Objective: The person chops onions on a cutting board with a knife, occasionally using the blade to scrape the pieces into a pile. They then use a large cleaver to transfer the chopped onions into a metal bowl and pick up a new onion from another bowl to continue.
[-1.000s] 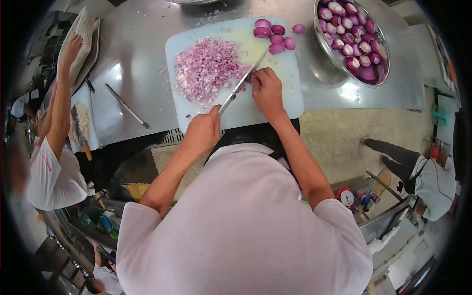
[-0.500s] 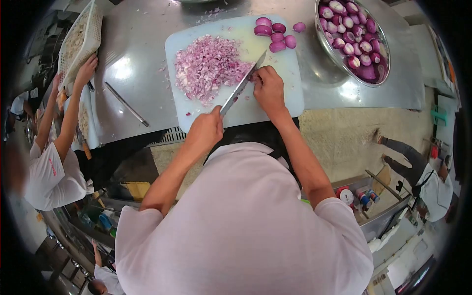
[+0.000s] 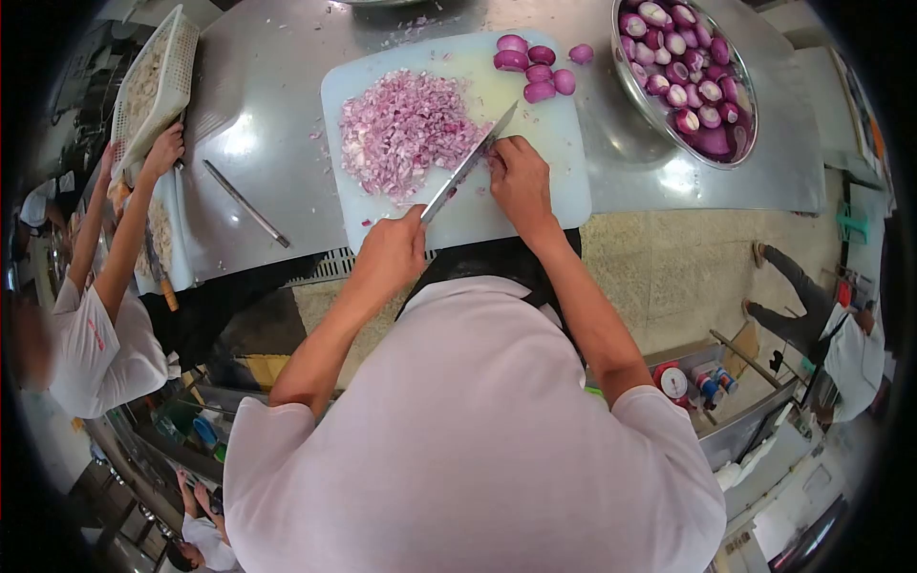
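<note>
On the white cutting board [image 3: 544, 210] lies a heap of chopped purple onion [image 3: 406, 129]. My left hand [image 3: 390, 253] is closed round the handle of a long knife [image 3: 468, 162], its blade slanting up to the right across the board. Beside the blade, my right hand [image 3: 522, 186] has its fingers curled and pressed together; whatever they hold is hidden. Several peeled purple onions [image 3: 538, 72] rest at the board's upper right, and one [image 3: 581, 53] sits just off its edge.
A steel bowl [image 3: 650, 110] of peeled onions stands at the upper right of the steel table [image 3: 258, 124]. A metal rod [image 3: 245, 203] lies left of the board. At far left a co-worker [image 3: 105, 344] has their hands by a white basket [image 3: 181, 67]. Another person [image 3: 850, 353] is at far right.
My left hand and the knife have shifted slightly left and down. The left co-worker's near hand has moved lower beside the basket. The legs of the person at far right have changed position.
</note>
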Demonstrator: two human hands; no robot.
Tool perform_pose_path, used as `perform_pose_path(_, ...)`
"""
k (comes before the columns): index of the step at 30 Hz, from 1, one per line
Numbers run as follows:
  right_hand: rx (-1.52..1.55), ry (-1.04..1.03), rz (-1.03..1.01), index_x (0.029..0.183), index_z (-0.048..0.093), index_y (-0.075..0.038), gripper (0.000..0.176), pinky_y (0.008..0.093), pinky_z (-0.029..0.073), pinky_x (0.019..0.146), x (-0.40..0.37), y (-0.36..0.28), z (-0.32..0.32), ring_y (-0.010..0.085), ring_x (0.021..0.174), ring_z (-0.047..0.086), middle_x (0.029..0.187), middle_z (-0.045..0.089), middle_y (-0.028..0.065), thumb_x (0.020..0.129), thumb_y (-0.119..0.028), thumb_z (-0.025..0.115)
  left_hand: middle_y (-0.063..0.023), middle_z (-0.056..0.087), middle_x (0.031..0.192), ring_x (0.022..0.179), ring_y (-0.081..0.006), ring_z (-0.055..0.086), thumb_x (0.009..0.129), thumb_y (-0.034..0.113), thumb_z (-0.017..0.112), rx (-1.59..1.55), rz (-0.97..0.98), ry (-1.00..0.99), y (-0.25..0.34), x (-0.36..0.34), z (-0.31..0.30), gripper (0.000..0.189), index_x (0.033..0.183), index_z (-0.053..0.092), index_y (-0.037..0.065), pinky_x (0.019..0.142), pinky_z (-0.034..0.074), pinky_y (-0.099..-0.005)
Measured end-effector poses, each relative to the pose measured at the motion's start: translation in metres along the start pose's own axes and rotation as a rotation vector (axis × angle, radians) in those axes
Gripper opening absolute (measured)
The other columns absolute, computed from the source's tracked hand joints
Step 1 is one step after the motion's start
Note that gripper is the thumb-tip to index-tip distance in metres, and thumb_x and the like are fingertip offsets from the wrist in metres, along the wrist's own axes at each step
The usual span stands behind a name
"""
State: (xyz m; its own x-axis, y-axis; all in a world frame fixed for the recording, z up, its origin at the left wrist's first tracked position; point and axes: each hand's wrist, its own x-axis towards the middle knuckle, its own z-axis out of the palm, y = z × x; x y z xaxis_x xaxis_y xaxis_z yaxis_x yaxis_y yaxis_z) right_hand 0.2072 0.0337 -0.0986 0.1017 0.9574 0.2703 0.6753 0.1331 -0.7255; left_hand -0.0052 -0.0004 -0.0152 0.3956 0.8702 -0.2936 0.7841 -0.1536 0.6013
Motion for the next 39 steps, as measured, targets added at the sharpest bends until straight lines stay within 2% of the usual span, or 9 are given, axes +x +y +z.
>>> perform_pose_path(4, 0.008, 0.03, -0.003, 0.087, 0.063, 0.001, 0.01, 0.0475, 0.05, 0.069, -0.001, 0.002, -0.005, 0.0397, 0.078, 0.06, 0.085, 0.06, 0.0186, 0.079, 0.004, 0.059, -0.0268, 0.059, 0.065, 0.063, -0.0459, 0.06, 0.088, 0.002, 0.057, -0.005, 0.022, 0.055, 0.004, -0.003, -0.002, 0.023, 0.11, 0.06, -0.003, 0.059, 0.046, -0.0529)
perform_pose_path(16, 0.048, 0.082, -0.009, 0.085, 0.063, 0.002, 0.007, 0.0461, 0.051, 0.067, -0.005, 0.003, -0.008, 0.0393, 0.075, 0.062, 0.082, 0.061, 0.0184, 0.078, 0.005, 0.062, -0.0264, 0.058, 0.064, 0.062, -0.045, 0.06, 0.089, 0.002, 0.056, -0.013, 0.0, -0.049, 0.009, 0.0, 0.0, 0.023, 0.11, 0.059, -0.004, 0.058, 0.044, -0.0523)
perform_pose_path(18, 0.039, 0.072, 0.004, 0.085, 0.063, 0.001, 0.007, 0.0461, 0.051, 0.067, -0.006, 0.004, -0.009, 0.0394, 0.075, 0.062, 0.082, 0.061, 0.0184, 0.078, 0.005, 0.062, -0.0251, 0.055, 0.061, 0.057, -0.0453, 0.056, 0.092, 0.007, 0.055, -0.123, 0.075, 0.039, 0.004, -0.001, 0.008, 0.019, 0.11, 0.06, 0.001, 0.054, 0.041, -0.0505)
perform_pose_path(21, 0.034, 0.063, 0.028, 0.085, 0.062, 0.001, 0.008, 0.0459, 0.051, 0.067, -0.008, 0.002, -0.005, 0.0394, 0.076, 0.062, 0.083, 0.061, 0.0184, 0.078, 0.005, 0.062, -0.0267, 0.057, 0.063, 0.062, -0.0453, 0.059, 0.089, 0.003, 0.056, -0.003, 0.022, -0.05, 0.005, 0.005, 0.001, 0.02, 0.107, 0.06, -0.004, 0.057, 0.043, -0.0522)
perform_pose_path(24, 0.027, 0.069, 0.034, 0.085, 0.062, 0.001, 0.008, 0.0458, 0.051, 0.067, -0.01, 0.005, -0.009, 0.0393, 0.076, 0.062, 0.083, 0.061, 0.0184, 0.078, 0.005, 0.062, -0.027, 0.057, 0.063, 0.062, -0.0453, 0.059, 0.088, 0.002, 0.056, -0.089, 0.027, -0.003, 0.014, -0.002, -0.001, 0.021, 0.109, 0.06, -0.004, 0.057, 0.044, -0.052)
perform_pose_path(28, 0.026, 0.082, 0.011, 0.084, 0.062, 0.001, 0.007, 0.0456, 0.051, 0.066, -0.007, 0.005, -0.009, 0.0391, 0.075, 0.062, 0.082, 0.061, 0.0182, 0.078, 0.005, 0.061, -0.0269, 0.057, 0.063, 0.062, -0.0451, 0.06, 0.088, 0.002, 0.056, -0.029, 0.019, -0.044, 0.012, 0.005, 0.003, 0.024, 0.111, 0.06, -0.004, 0.057, 0.044, -0.0518)
perform_pose_path(31, 0.011, 0.087, 0.026, 0.083, 0.062, 0.001, 0.006, 0.0461, 0.05, 0.065, -0.009, 0.007, -0.01, 0.0392, 0.073, 0.062, 0.08, 0.061, 0.0181, 0.078, 0.004, 0.061, -0.0269, 0.057, 0.063, 0.062, -0.0452, 0.06, 0.087, 0.002, 0.057, -0.049, 0.035, 0.01, 0.014, 0.0, 0.001, 0.025, 0.112, 0.06, -0.003, 0.057, 0.045, -0.0518)
perform_pose_path(37, 0.013, 0.097, 0.018, 0.083, 0.062, 0.001, 0.006, 0.0465, 0.05, 0.064, -0.011, 0.01, -0.013, 0.0392, 0.071, 0.062, 0.077, 0.061, 0.0181, 0.078, 0.004, 0.061, -0.0274, 0.057, 0.063, 0.062, -0.0462, 0.059, 0.087, 0.002, 0.056, -0.043, 0.005, -0.051, 0.016, -0.002, 0.004, 0.028, 0.114, 0.06, -0.003, 0.058, 0.045, -0.0528)
perform_pose_path(39, 0.003, 0.106, 0.02, 0.083, 0.062, 0.001, 0.006, 0.0463, 0.05, 0.064, -0.009, 0.01, -0.011, 0.0391, 0.071, 0.062, 0.077, 0.061, 0.0183, 0.078, 0.004, 0.061, -0.0276, 0.057, 0.063, 0.062, -0.0463, 0.059, 0.088, 0.003, 0.056, -0.09, 0.064, -0.004, 0.011, 0.0, 0.011, 0.026, 0.113, 0.06, -0.003, 0.058, 0.045, -0.0534)
